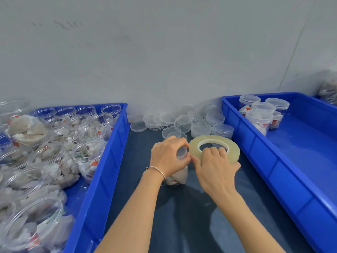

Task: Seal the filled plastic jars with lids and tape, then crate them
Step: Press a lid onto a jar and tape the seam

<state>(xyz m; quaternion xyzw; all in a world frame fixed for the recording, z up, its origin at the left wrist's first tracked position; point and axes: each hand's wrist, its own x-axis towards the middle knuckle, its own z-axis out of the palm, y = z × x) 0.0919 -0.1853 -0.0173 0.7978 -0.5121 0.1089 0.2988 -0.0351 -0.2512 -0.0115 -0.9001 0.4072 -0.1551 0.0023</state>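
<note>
Jar (179, 173) stands under the left hand (168, 155) gripping its lid, right hand (215, 168) holding tape roll (215, 146) alongside.

Your left hand (168, 156) covers most of the jar (179, 175), so you cannot tell how its lid sits. Right of the jar, your right hand (216, 169) hides the near part of the tape roll (214, 146), and the tape end between your fingers is too fine to make out. Left of the jar, the left crate (102, 172) runs off the frame's edge; the right crate (284, 161) is cut off too.
</note>
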